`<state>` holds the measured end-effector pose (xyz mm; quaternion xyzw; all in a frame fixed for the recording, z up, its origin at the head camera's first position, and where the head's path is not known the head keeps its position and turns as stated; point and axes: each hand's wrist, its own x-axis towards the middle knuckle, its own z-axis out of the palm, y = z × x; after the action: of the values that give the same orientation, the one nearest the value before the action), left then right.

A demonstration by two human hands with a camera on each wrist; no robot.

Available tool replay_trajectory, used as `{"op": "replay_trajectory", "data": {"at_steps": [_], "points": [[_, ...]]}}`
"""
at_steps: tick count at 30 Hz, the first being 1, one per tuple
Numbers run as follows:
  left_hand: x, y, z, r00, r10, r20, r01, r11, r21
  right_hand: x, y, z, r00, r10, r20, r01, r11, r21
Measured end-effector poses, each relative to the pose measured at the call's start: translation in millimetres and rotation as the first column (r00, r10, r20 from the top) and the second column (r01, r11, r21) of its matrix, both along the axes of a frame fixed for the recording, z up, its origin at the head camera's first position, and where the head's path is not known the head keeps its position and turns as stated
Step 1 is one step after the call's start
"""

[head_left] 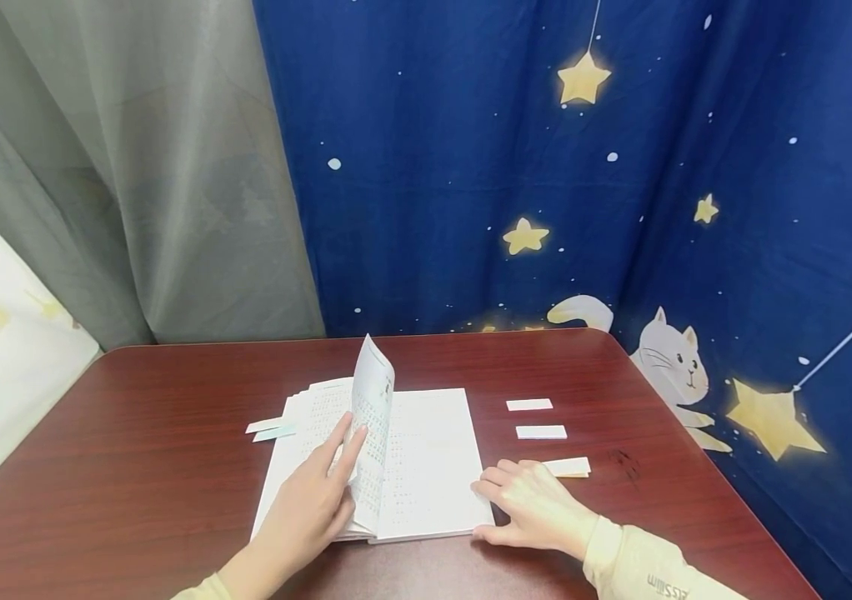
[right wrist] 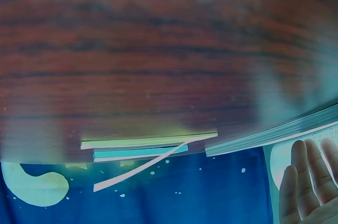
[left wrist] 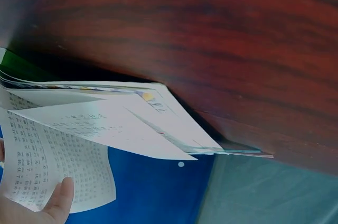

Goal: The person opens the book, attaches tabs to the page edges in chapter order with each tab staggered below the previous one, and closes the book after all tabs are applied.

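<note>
A page (head_left: 373, 417) of the open book (head_left: 426, 467), lying mid-table (head_left: 133, 467), is being lifted by the left hand (head_left: 313, 500), apparently pinched. The right-hand page is being pressed flat by the right hand's (head_left: 534, 504) straight fingers; that steadying pressure is best kept light.

Head view: looked forward and down from above the near edge of the worktop (head_left: 133, 433), at middle distance, facing the curtains behind.
Left wrist view: sat very close and low beside the open book (left wrist: 132, 123), appearing upside down, worktop (left wrist: 211, 39) at top.
Right wrist view: sat close and low, also inverted, facing the paper slips (right wrist: 142, 147) and the book's edge (right wrist: 274, 134).
Shared: all three took in the book (head_left: 411, 467) and worktop (right wrist: 158, 49).
</note>
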<state>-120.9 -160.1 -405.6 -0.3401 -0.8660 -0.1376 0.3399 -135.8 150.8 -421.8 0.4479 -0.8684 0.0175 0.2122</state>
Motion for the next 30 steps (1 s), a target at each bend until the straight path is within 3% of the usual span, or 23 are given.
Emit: {"op": "replay_trajectory", "data": {"at_steps": [8, 23, 30], "points": [[-1.4, -5.1, -0.1, 0.999, 0.024, 0.049, -0.023, 1.000, -0.018, -1.1, -1.1, -0.2, 1.000, 0.010, -0.009, -0.010, 1.000, -0.001], [-1.1, -19.0, 6.2, 0.997, -0.032, 0.065, 0.024, 0.993, 0.120, -2.4, -4.8, 4.4, 1.000, 0.017, 0.005, -0.017, 1.000, 0.003], [4.3, -29.5, 5.1, 0.998, 0.000, 0.055, -0.006, 0.993, 0.114, -4.9, -6.2, 6.8, 1.000, 0.013, -0.019, -0.013, 1.000, -0.020]]}}
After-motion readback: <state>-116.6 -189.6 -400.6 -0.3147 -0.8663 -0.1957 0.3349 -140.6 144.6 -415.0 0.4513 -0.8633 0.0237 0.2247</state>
